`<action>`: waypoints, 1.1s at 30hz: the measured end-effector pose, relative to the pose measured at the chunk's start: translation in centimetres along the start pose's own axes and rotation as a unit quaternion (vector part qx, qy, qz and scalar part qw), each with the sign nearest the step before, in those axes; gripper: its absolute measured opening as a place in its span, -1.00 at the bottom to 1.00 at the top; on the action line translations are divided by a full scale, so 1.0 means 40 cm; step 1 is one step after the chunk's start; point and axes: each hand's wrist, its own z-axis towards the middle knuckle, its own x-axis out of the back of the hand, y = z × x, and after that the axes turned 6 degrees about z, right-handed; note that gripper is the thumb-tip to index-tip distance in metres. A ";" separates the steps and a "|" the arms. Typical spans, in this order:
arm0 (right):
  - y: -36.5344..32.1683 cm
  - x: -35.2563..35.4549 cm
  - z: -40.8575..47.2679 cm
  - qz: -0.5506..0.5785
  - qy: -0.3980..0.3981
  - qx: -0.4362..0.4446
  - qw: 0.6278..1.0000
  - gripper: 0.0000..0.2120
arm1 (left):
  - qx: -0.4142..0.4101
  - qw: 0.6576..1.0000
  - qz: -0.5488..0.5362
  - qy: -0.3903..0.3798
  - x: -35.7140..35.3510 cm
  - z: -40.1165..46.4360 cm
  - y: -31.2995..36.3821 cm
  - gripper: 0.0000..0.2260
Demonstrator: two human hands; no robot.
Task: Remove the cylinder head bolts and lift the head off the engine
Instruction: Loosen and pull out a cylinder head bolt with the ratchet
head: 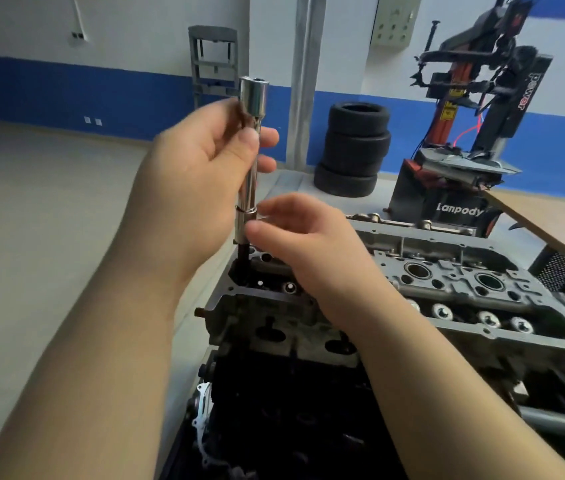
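A grey aluminium cylinder head (454, 289) sits on the dark engine block (291, 410), with round bores and valve springs showing on top. A long chrome socket extension (251, 161) stands upright over the head's near left corner, and a dark bolt shank (242, 258) hangs from its lower end into a hole. My left hand (201, 174) grips the extension's upper part, just under its wide top end. My right hand (309, 244) is at the lower socket; its thumb and fingertips touch the socket loosely. The bolt's lower end is hidden in the head.
A stack of three tyres (354, 150) stands behind the engine. A tyre-changing machine (464, 133) rises at the right, with a wooden tabletop edge (558, 230) in front of it. A grey rack (213, 60) leans on the blue-and-white wall. Bare floor lies to the left.
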 end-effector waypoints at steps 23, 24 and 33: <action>0.004 -0.007 0.056 -0.023 -0.061 -0.016 0.998 -0.74 | 0.029 0.998 -0.029 -0.047 0.043 0.030 -0.064 -0.72; 0.001 -0.004 0.065 -0.029 -0.072 -0.028 0.997 -0.71 | 0.031 0.999 -0.030 -0.033 0.044 0.028 -0.067 -0.72; -0.043 0.034 0.129 -0.091 -0.230 -0.021 0.969 -0.85 | 0.010 0.999 -0.025 0.046 -0.001 -0.003 -0.070 -0.71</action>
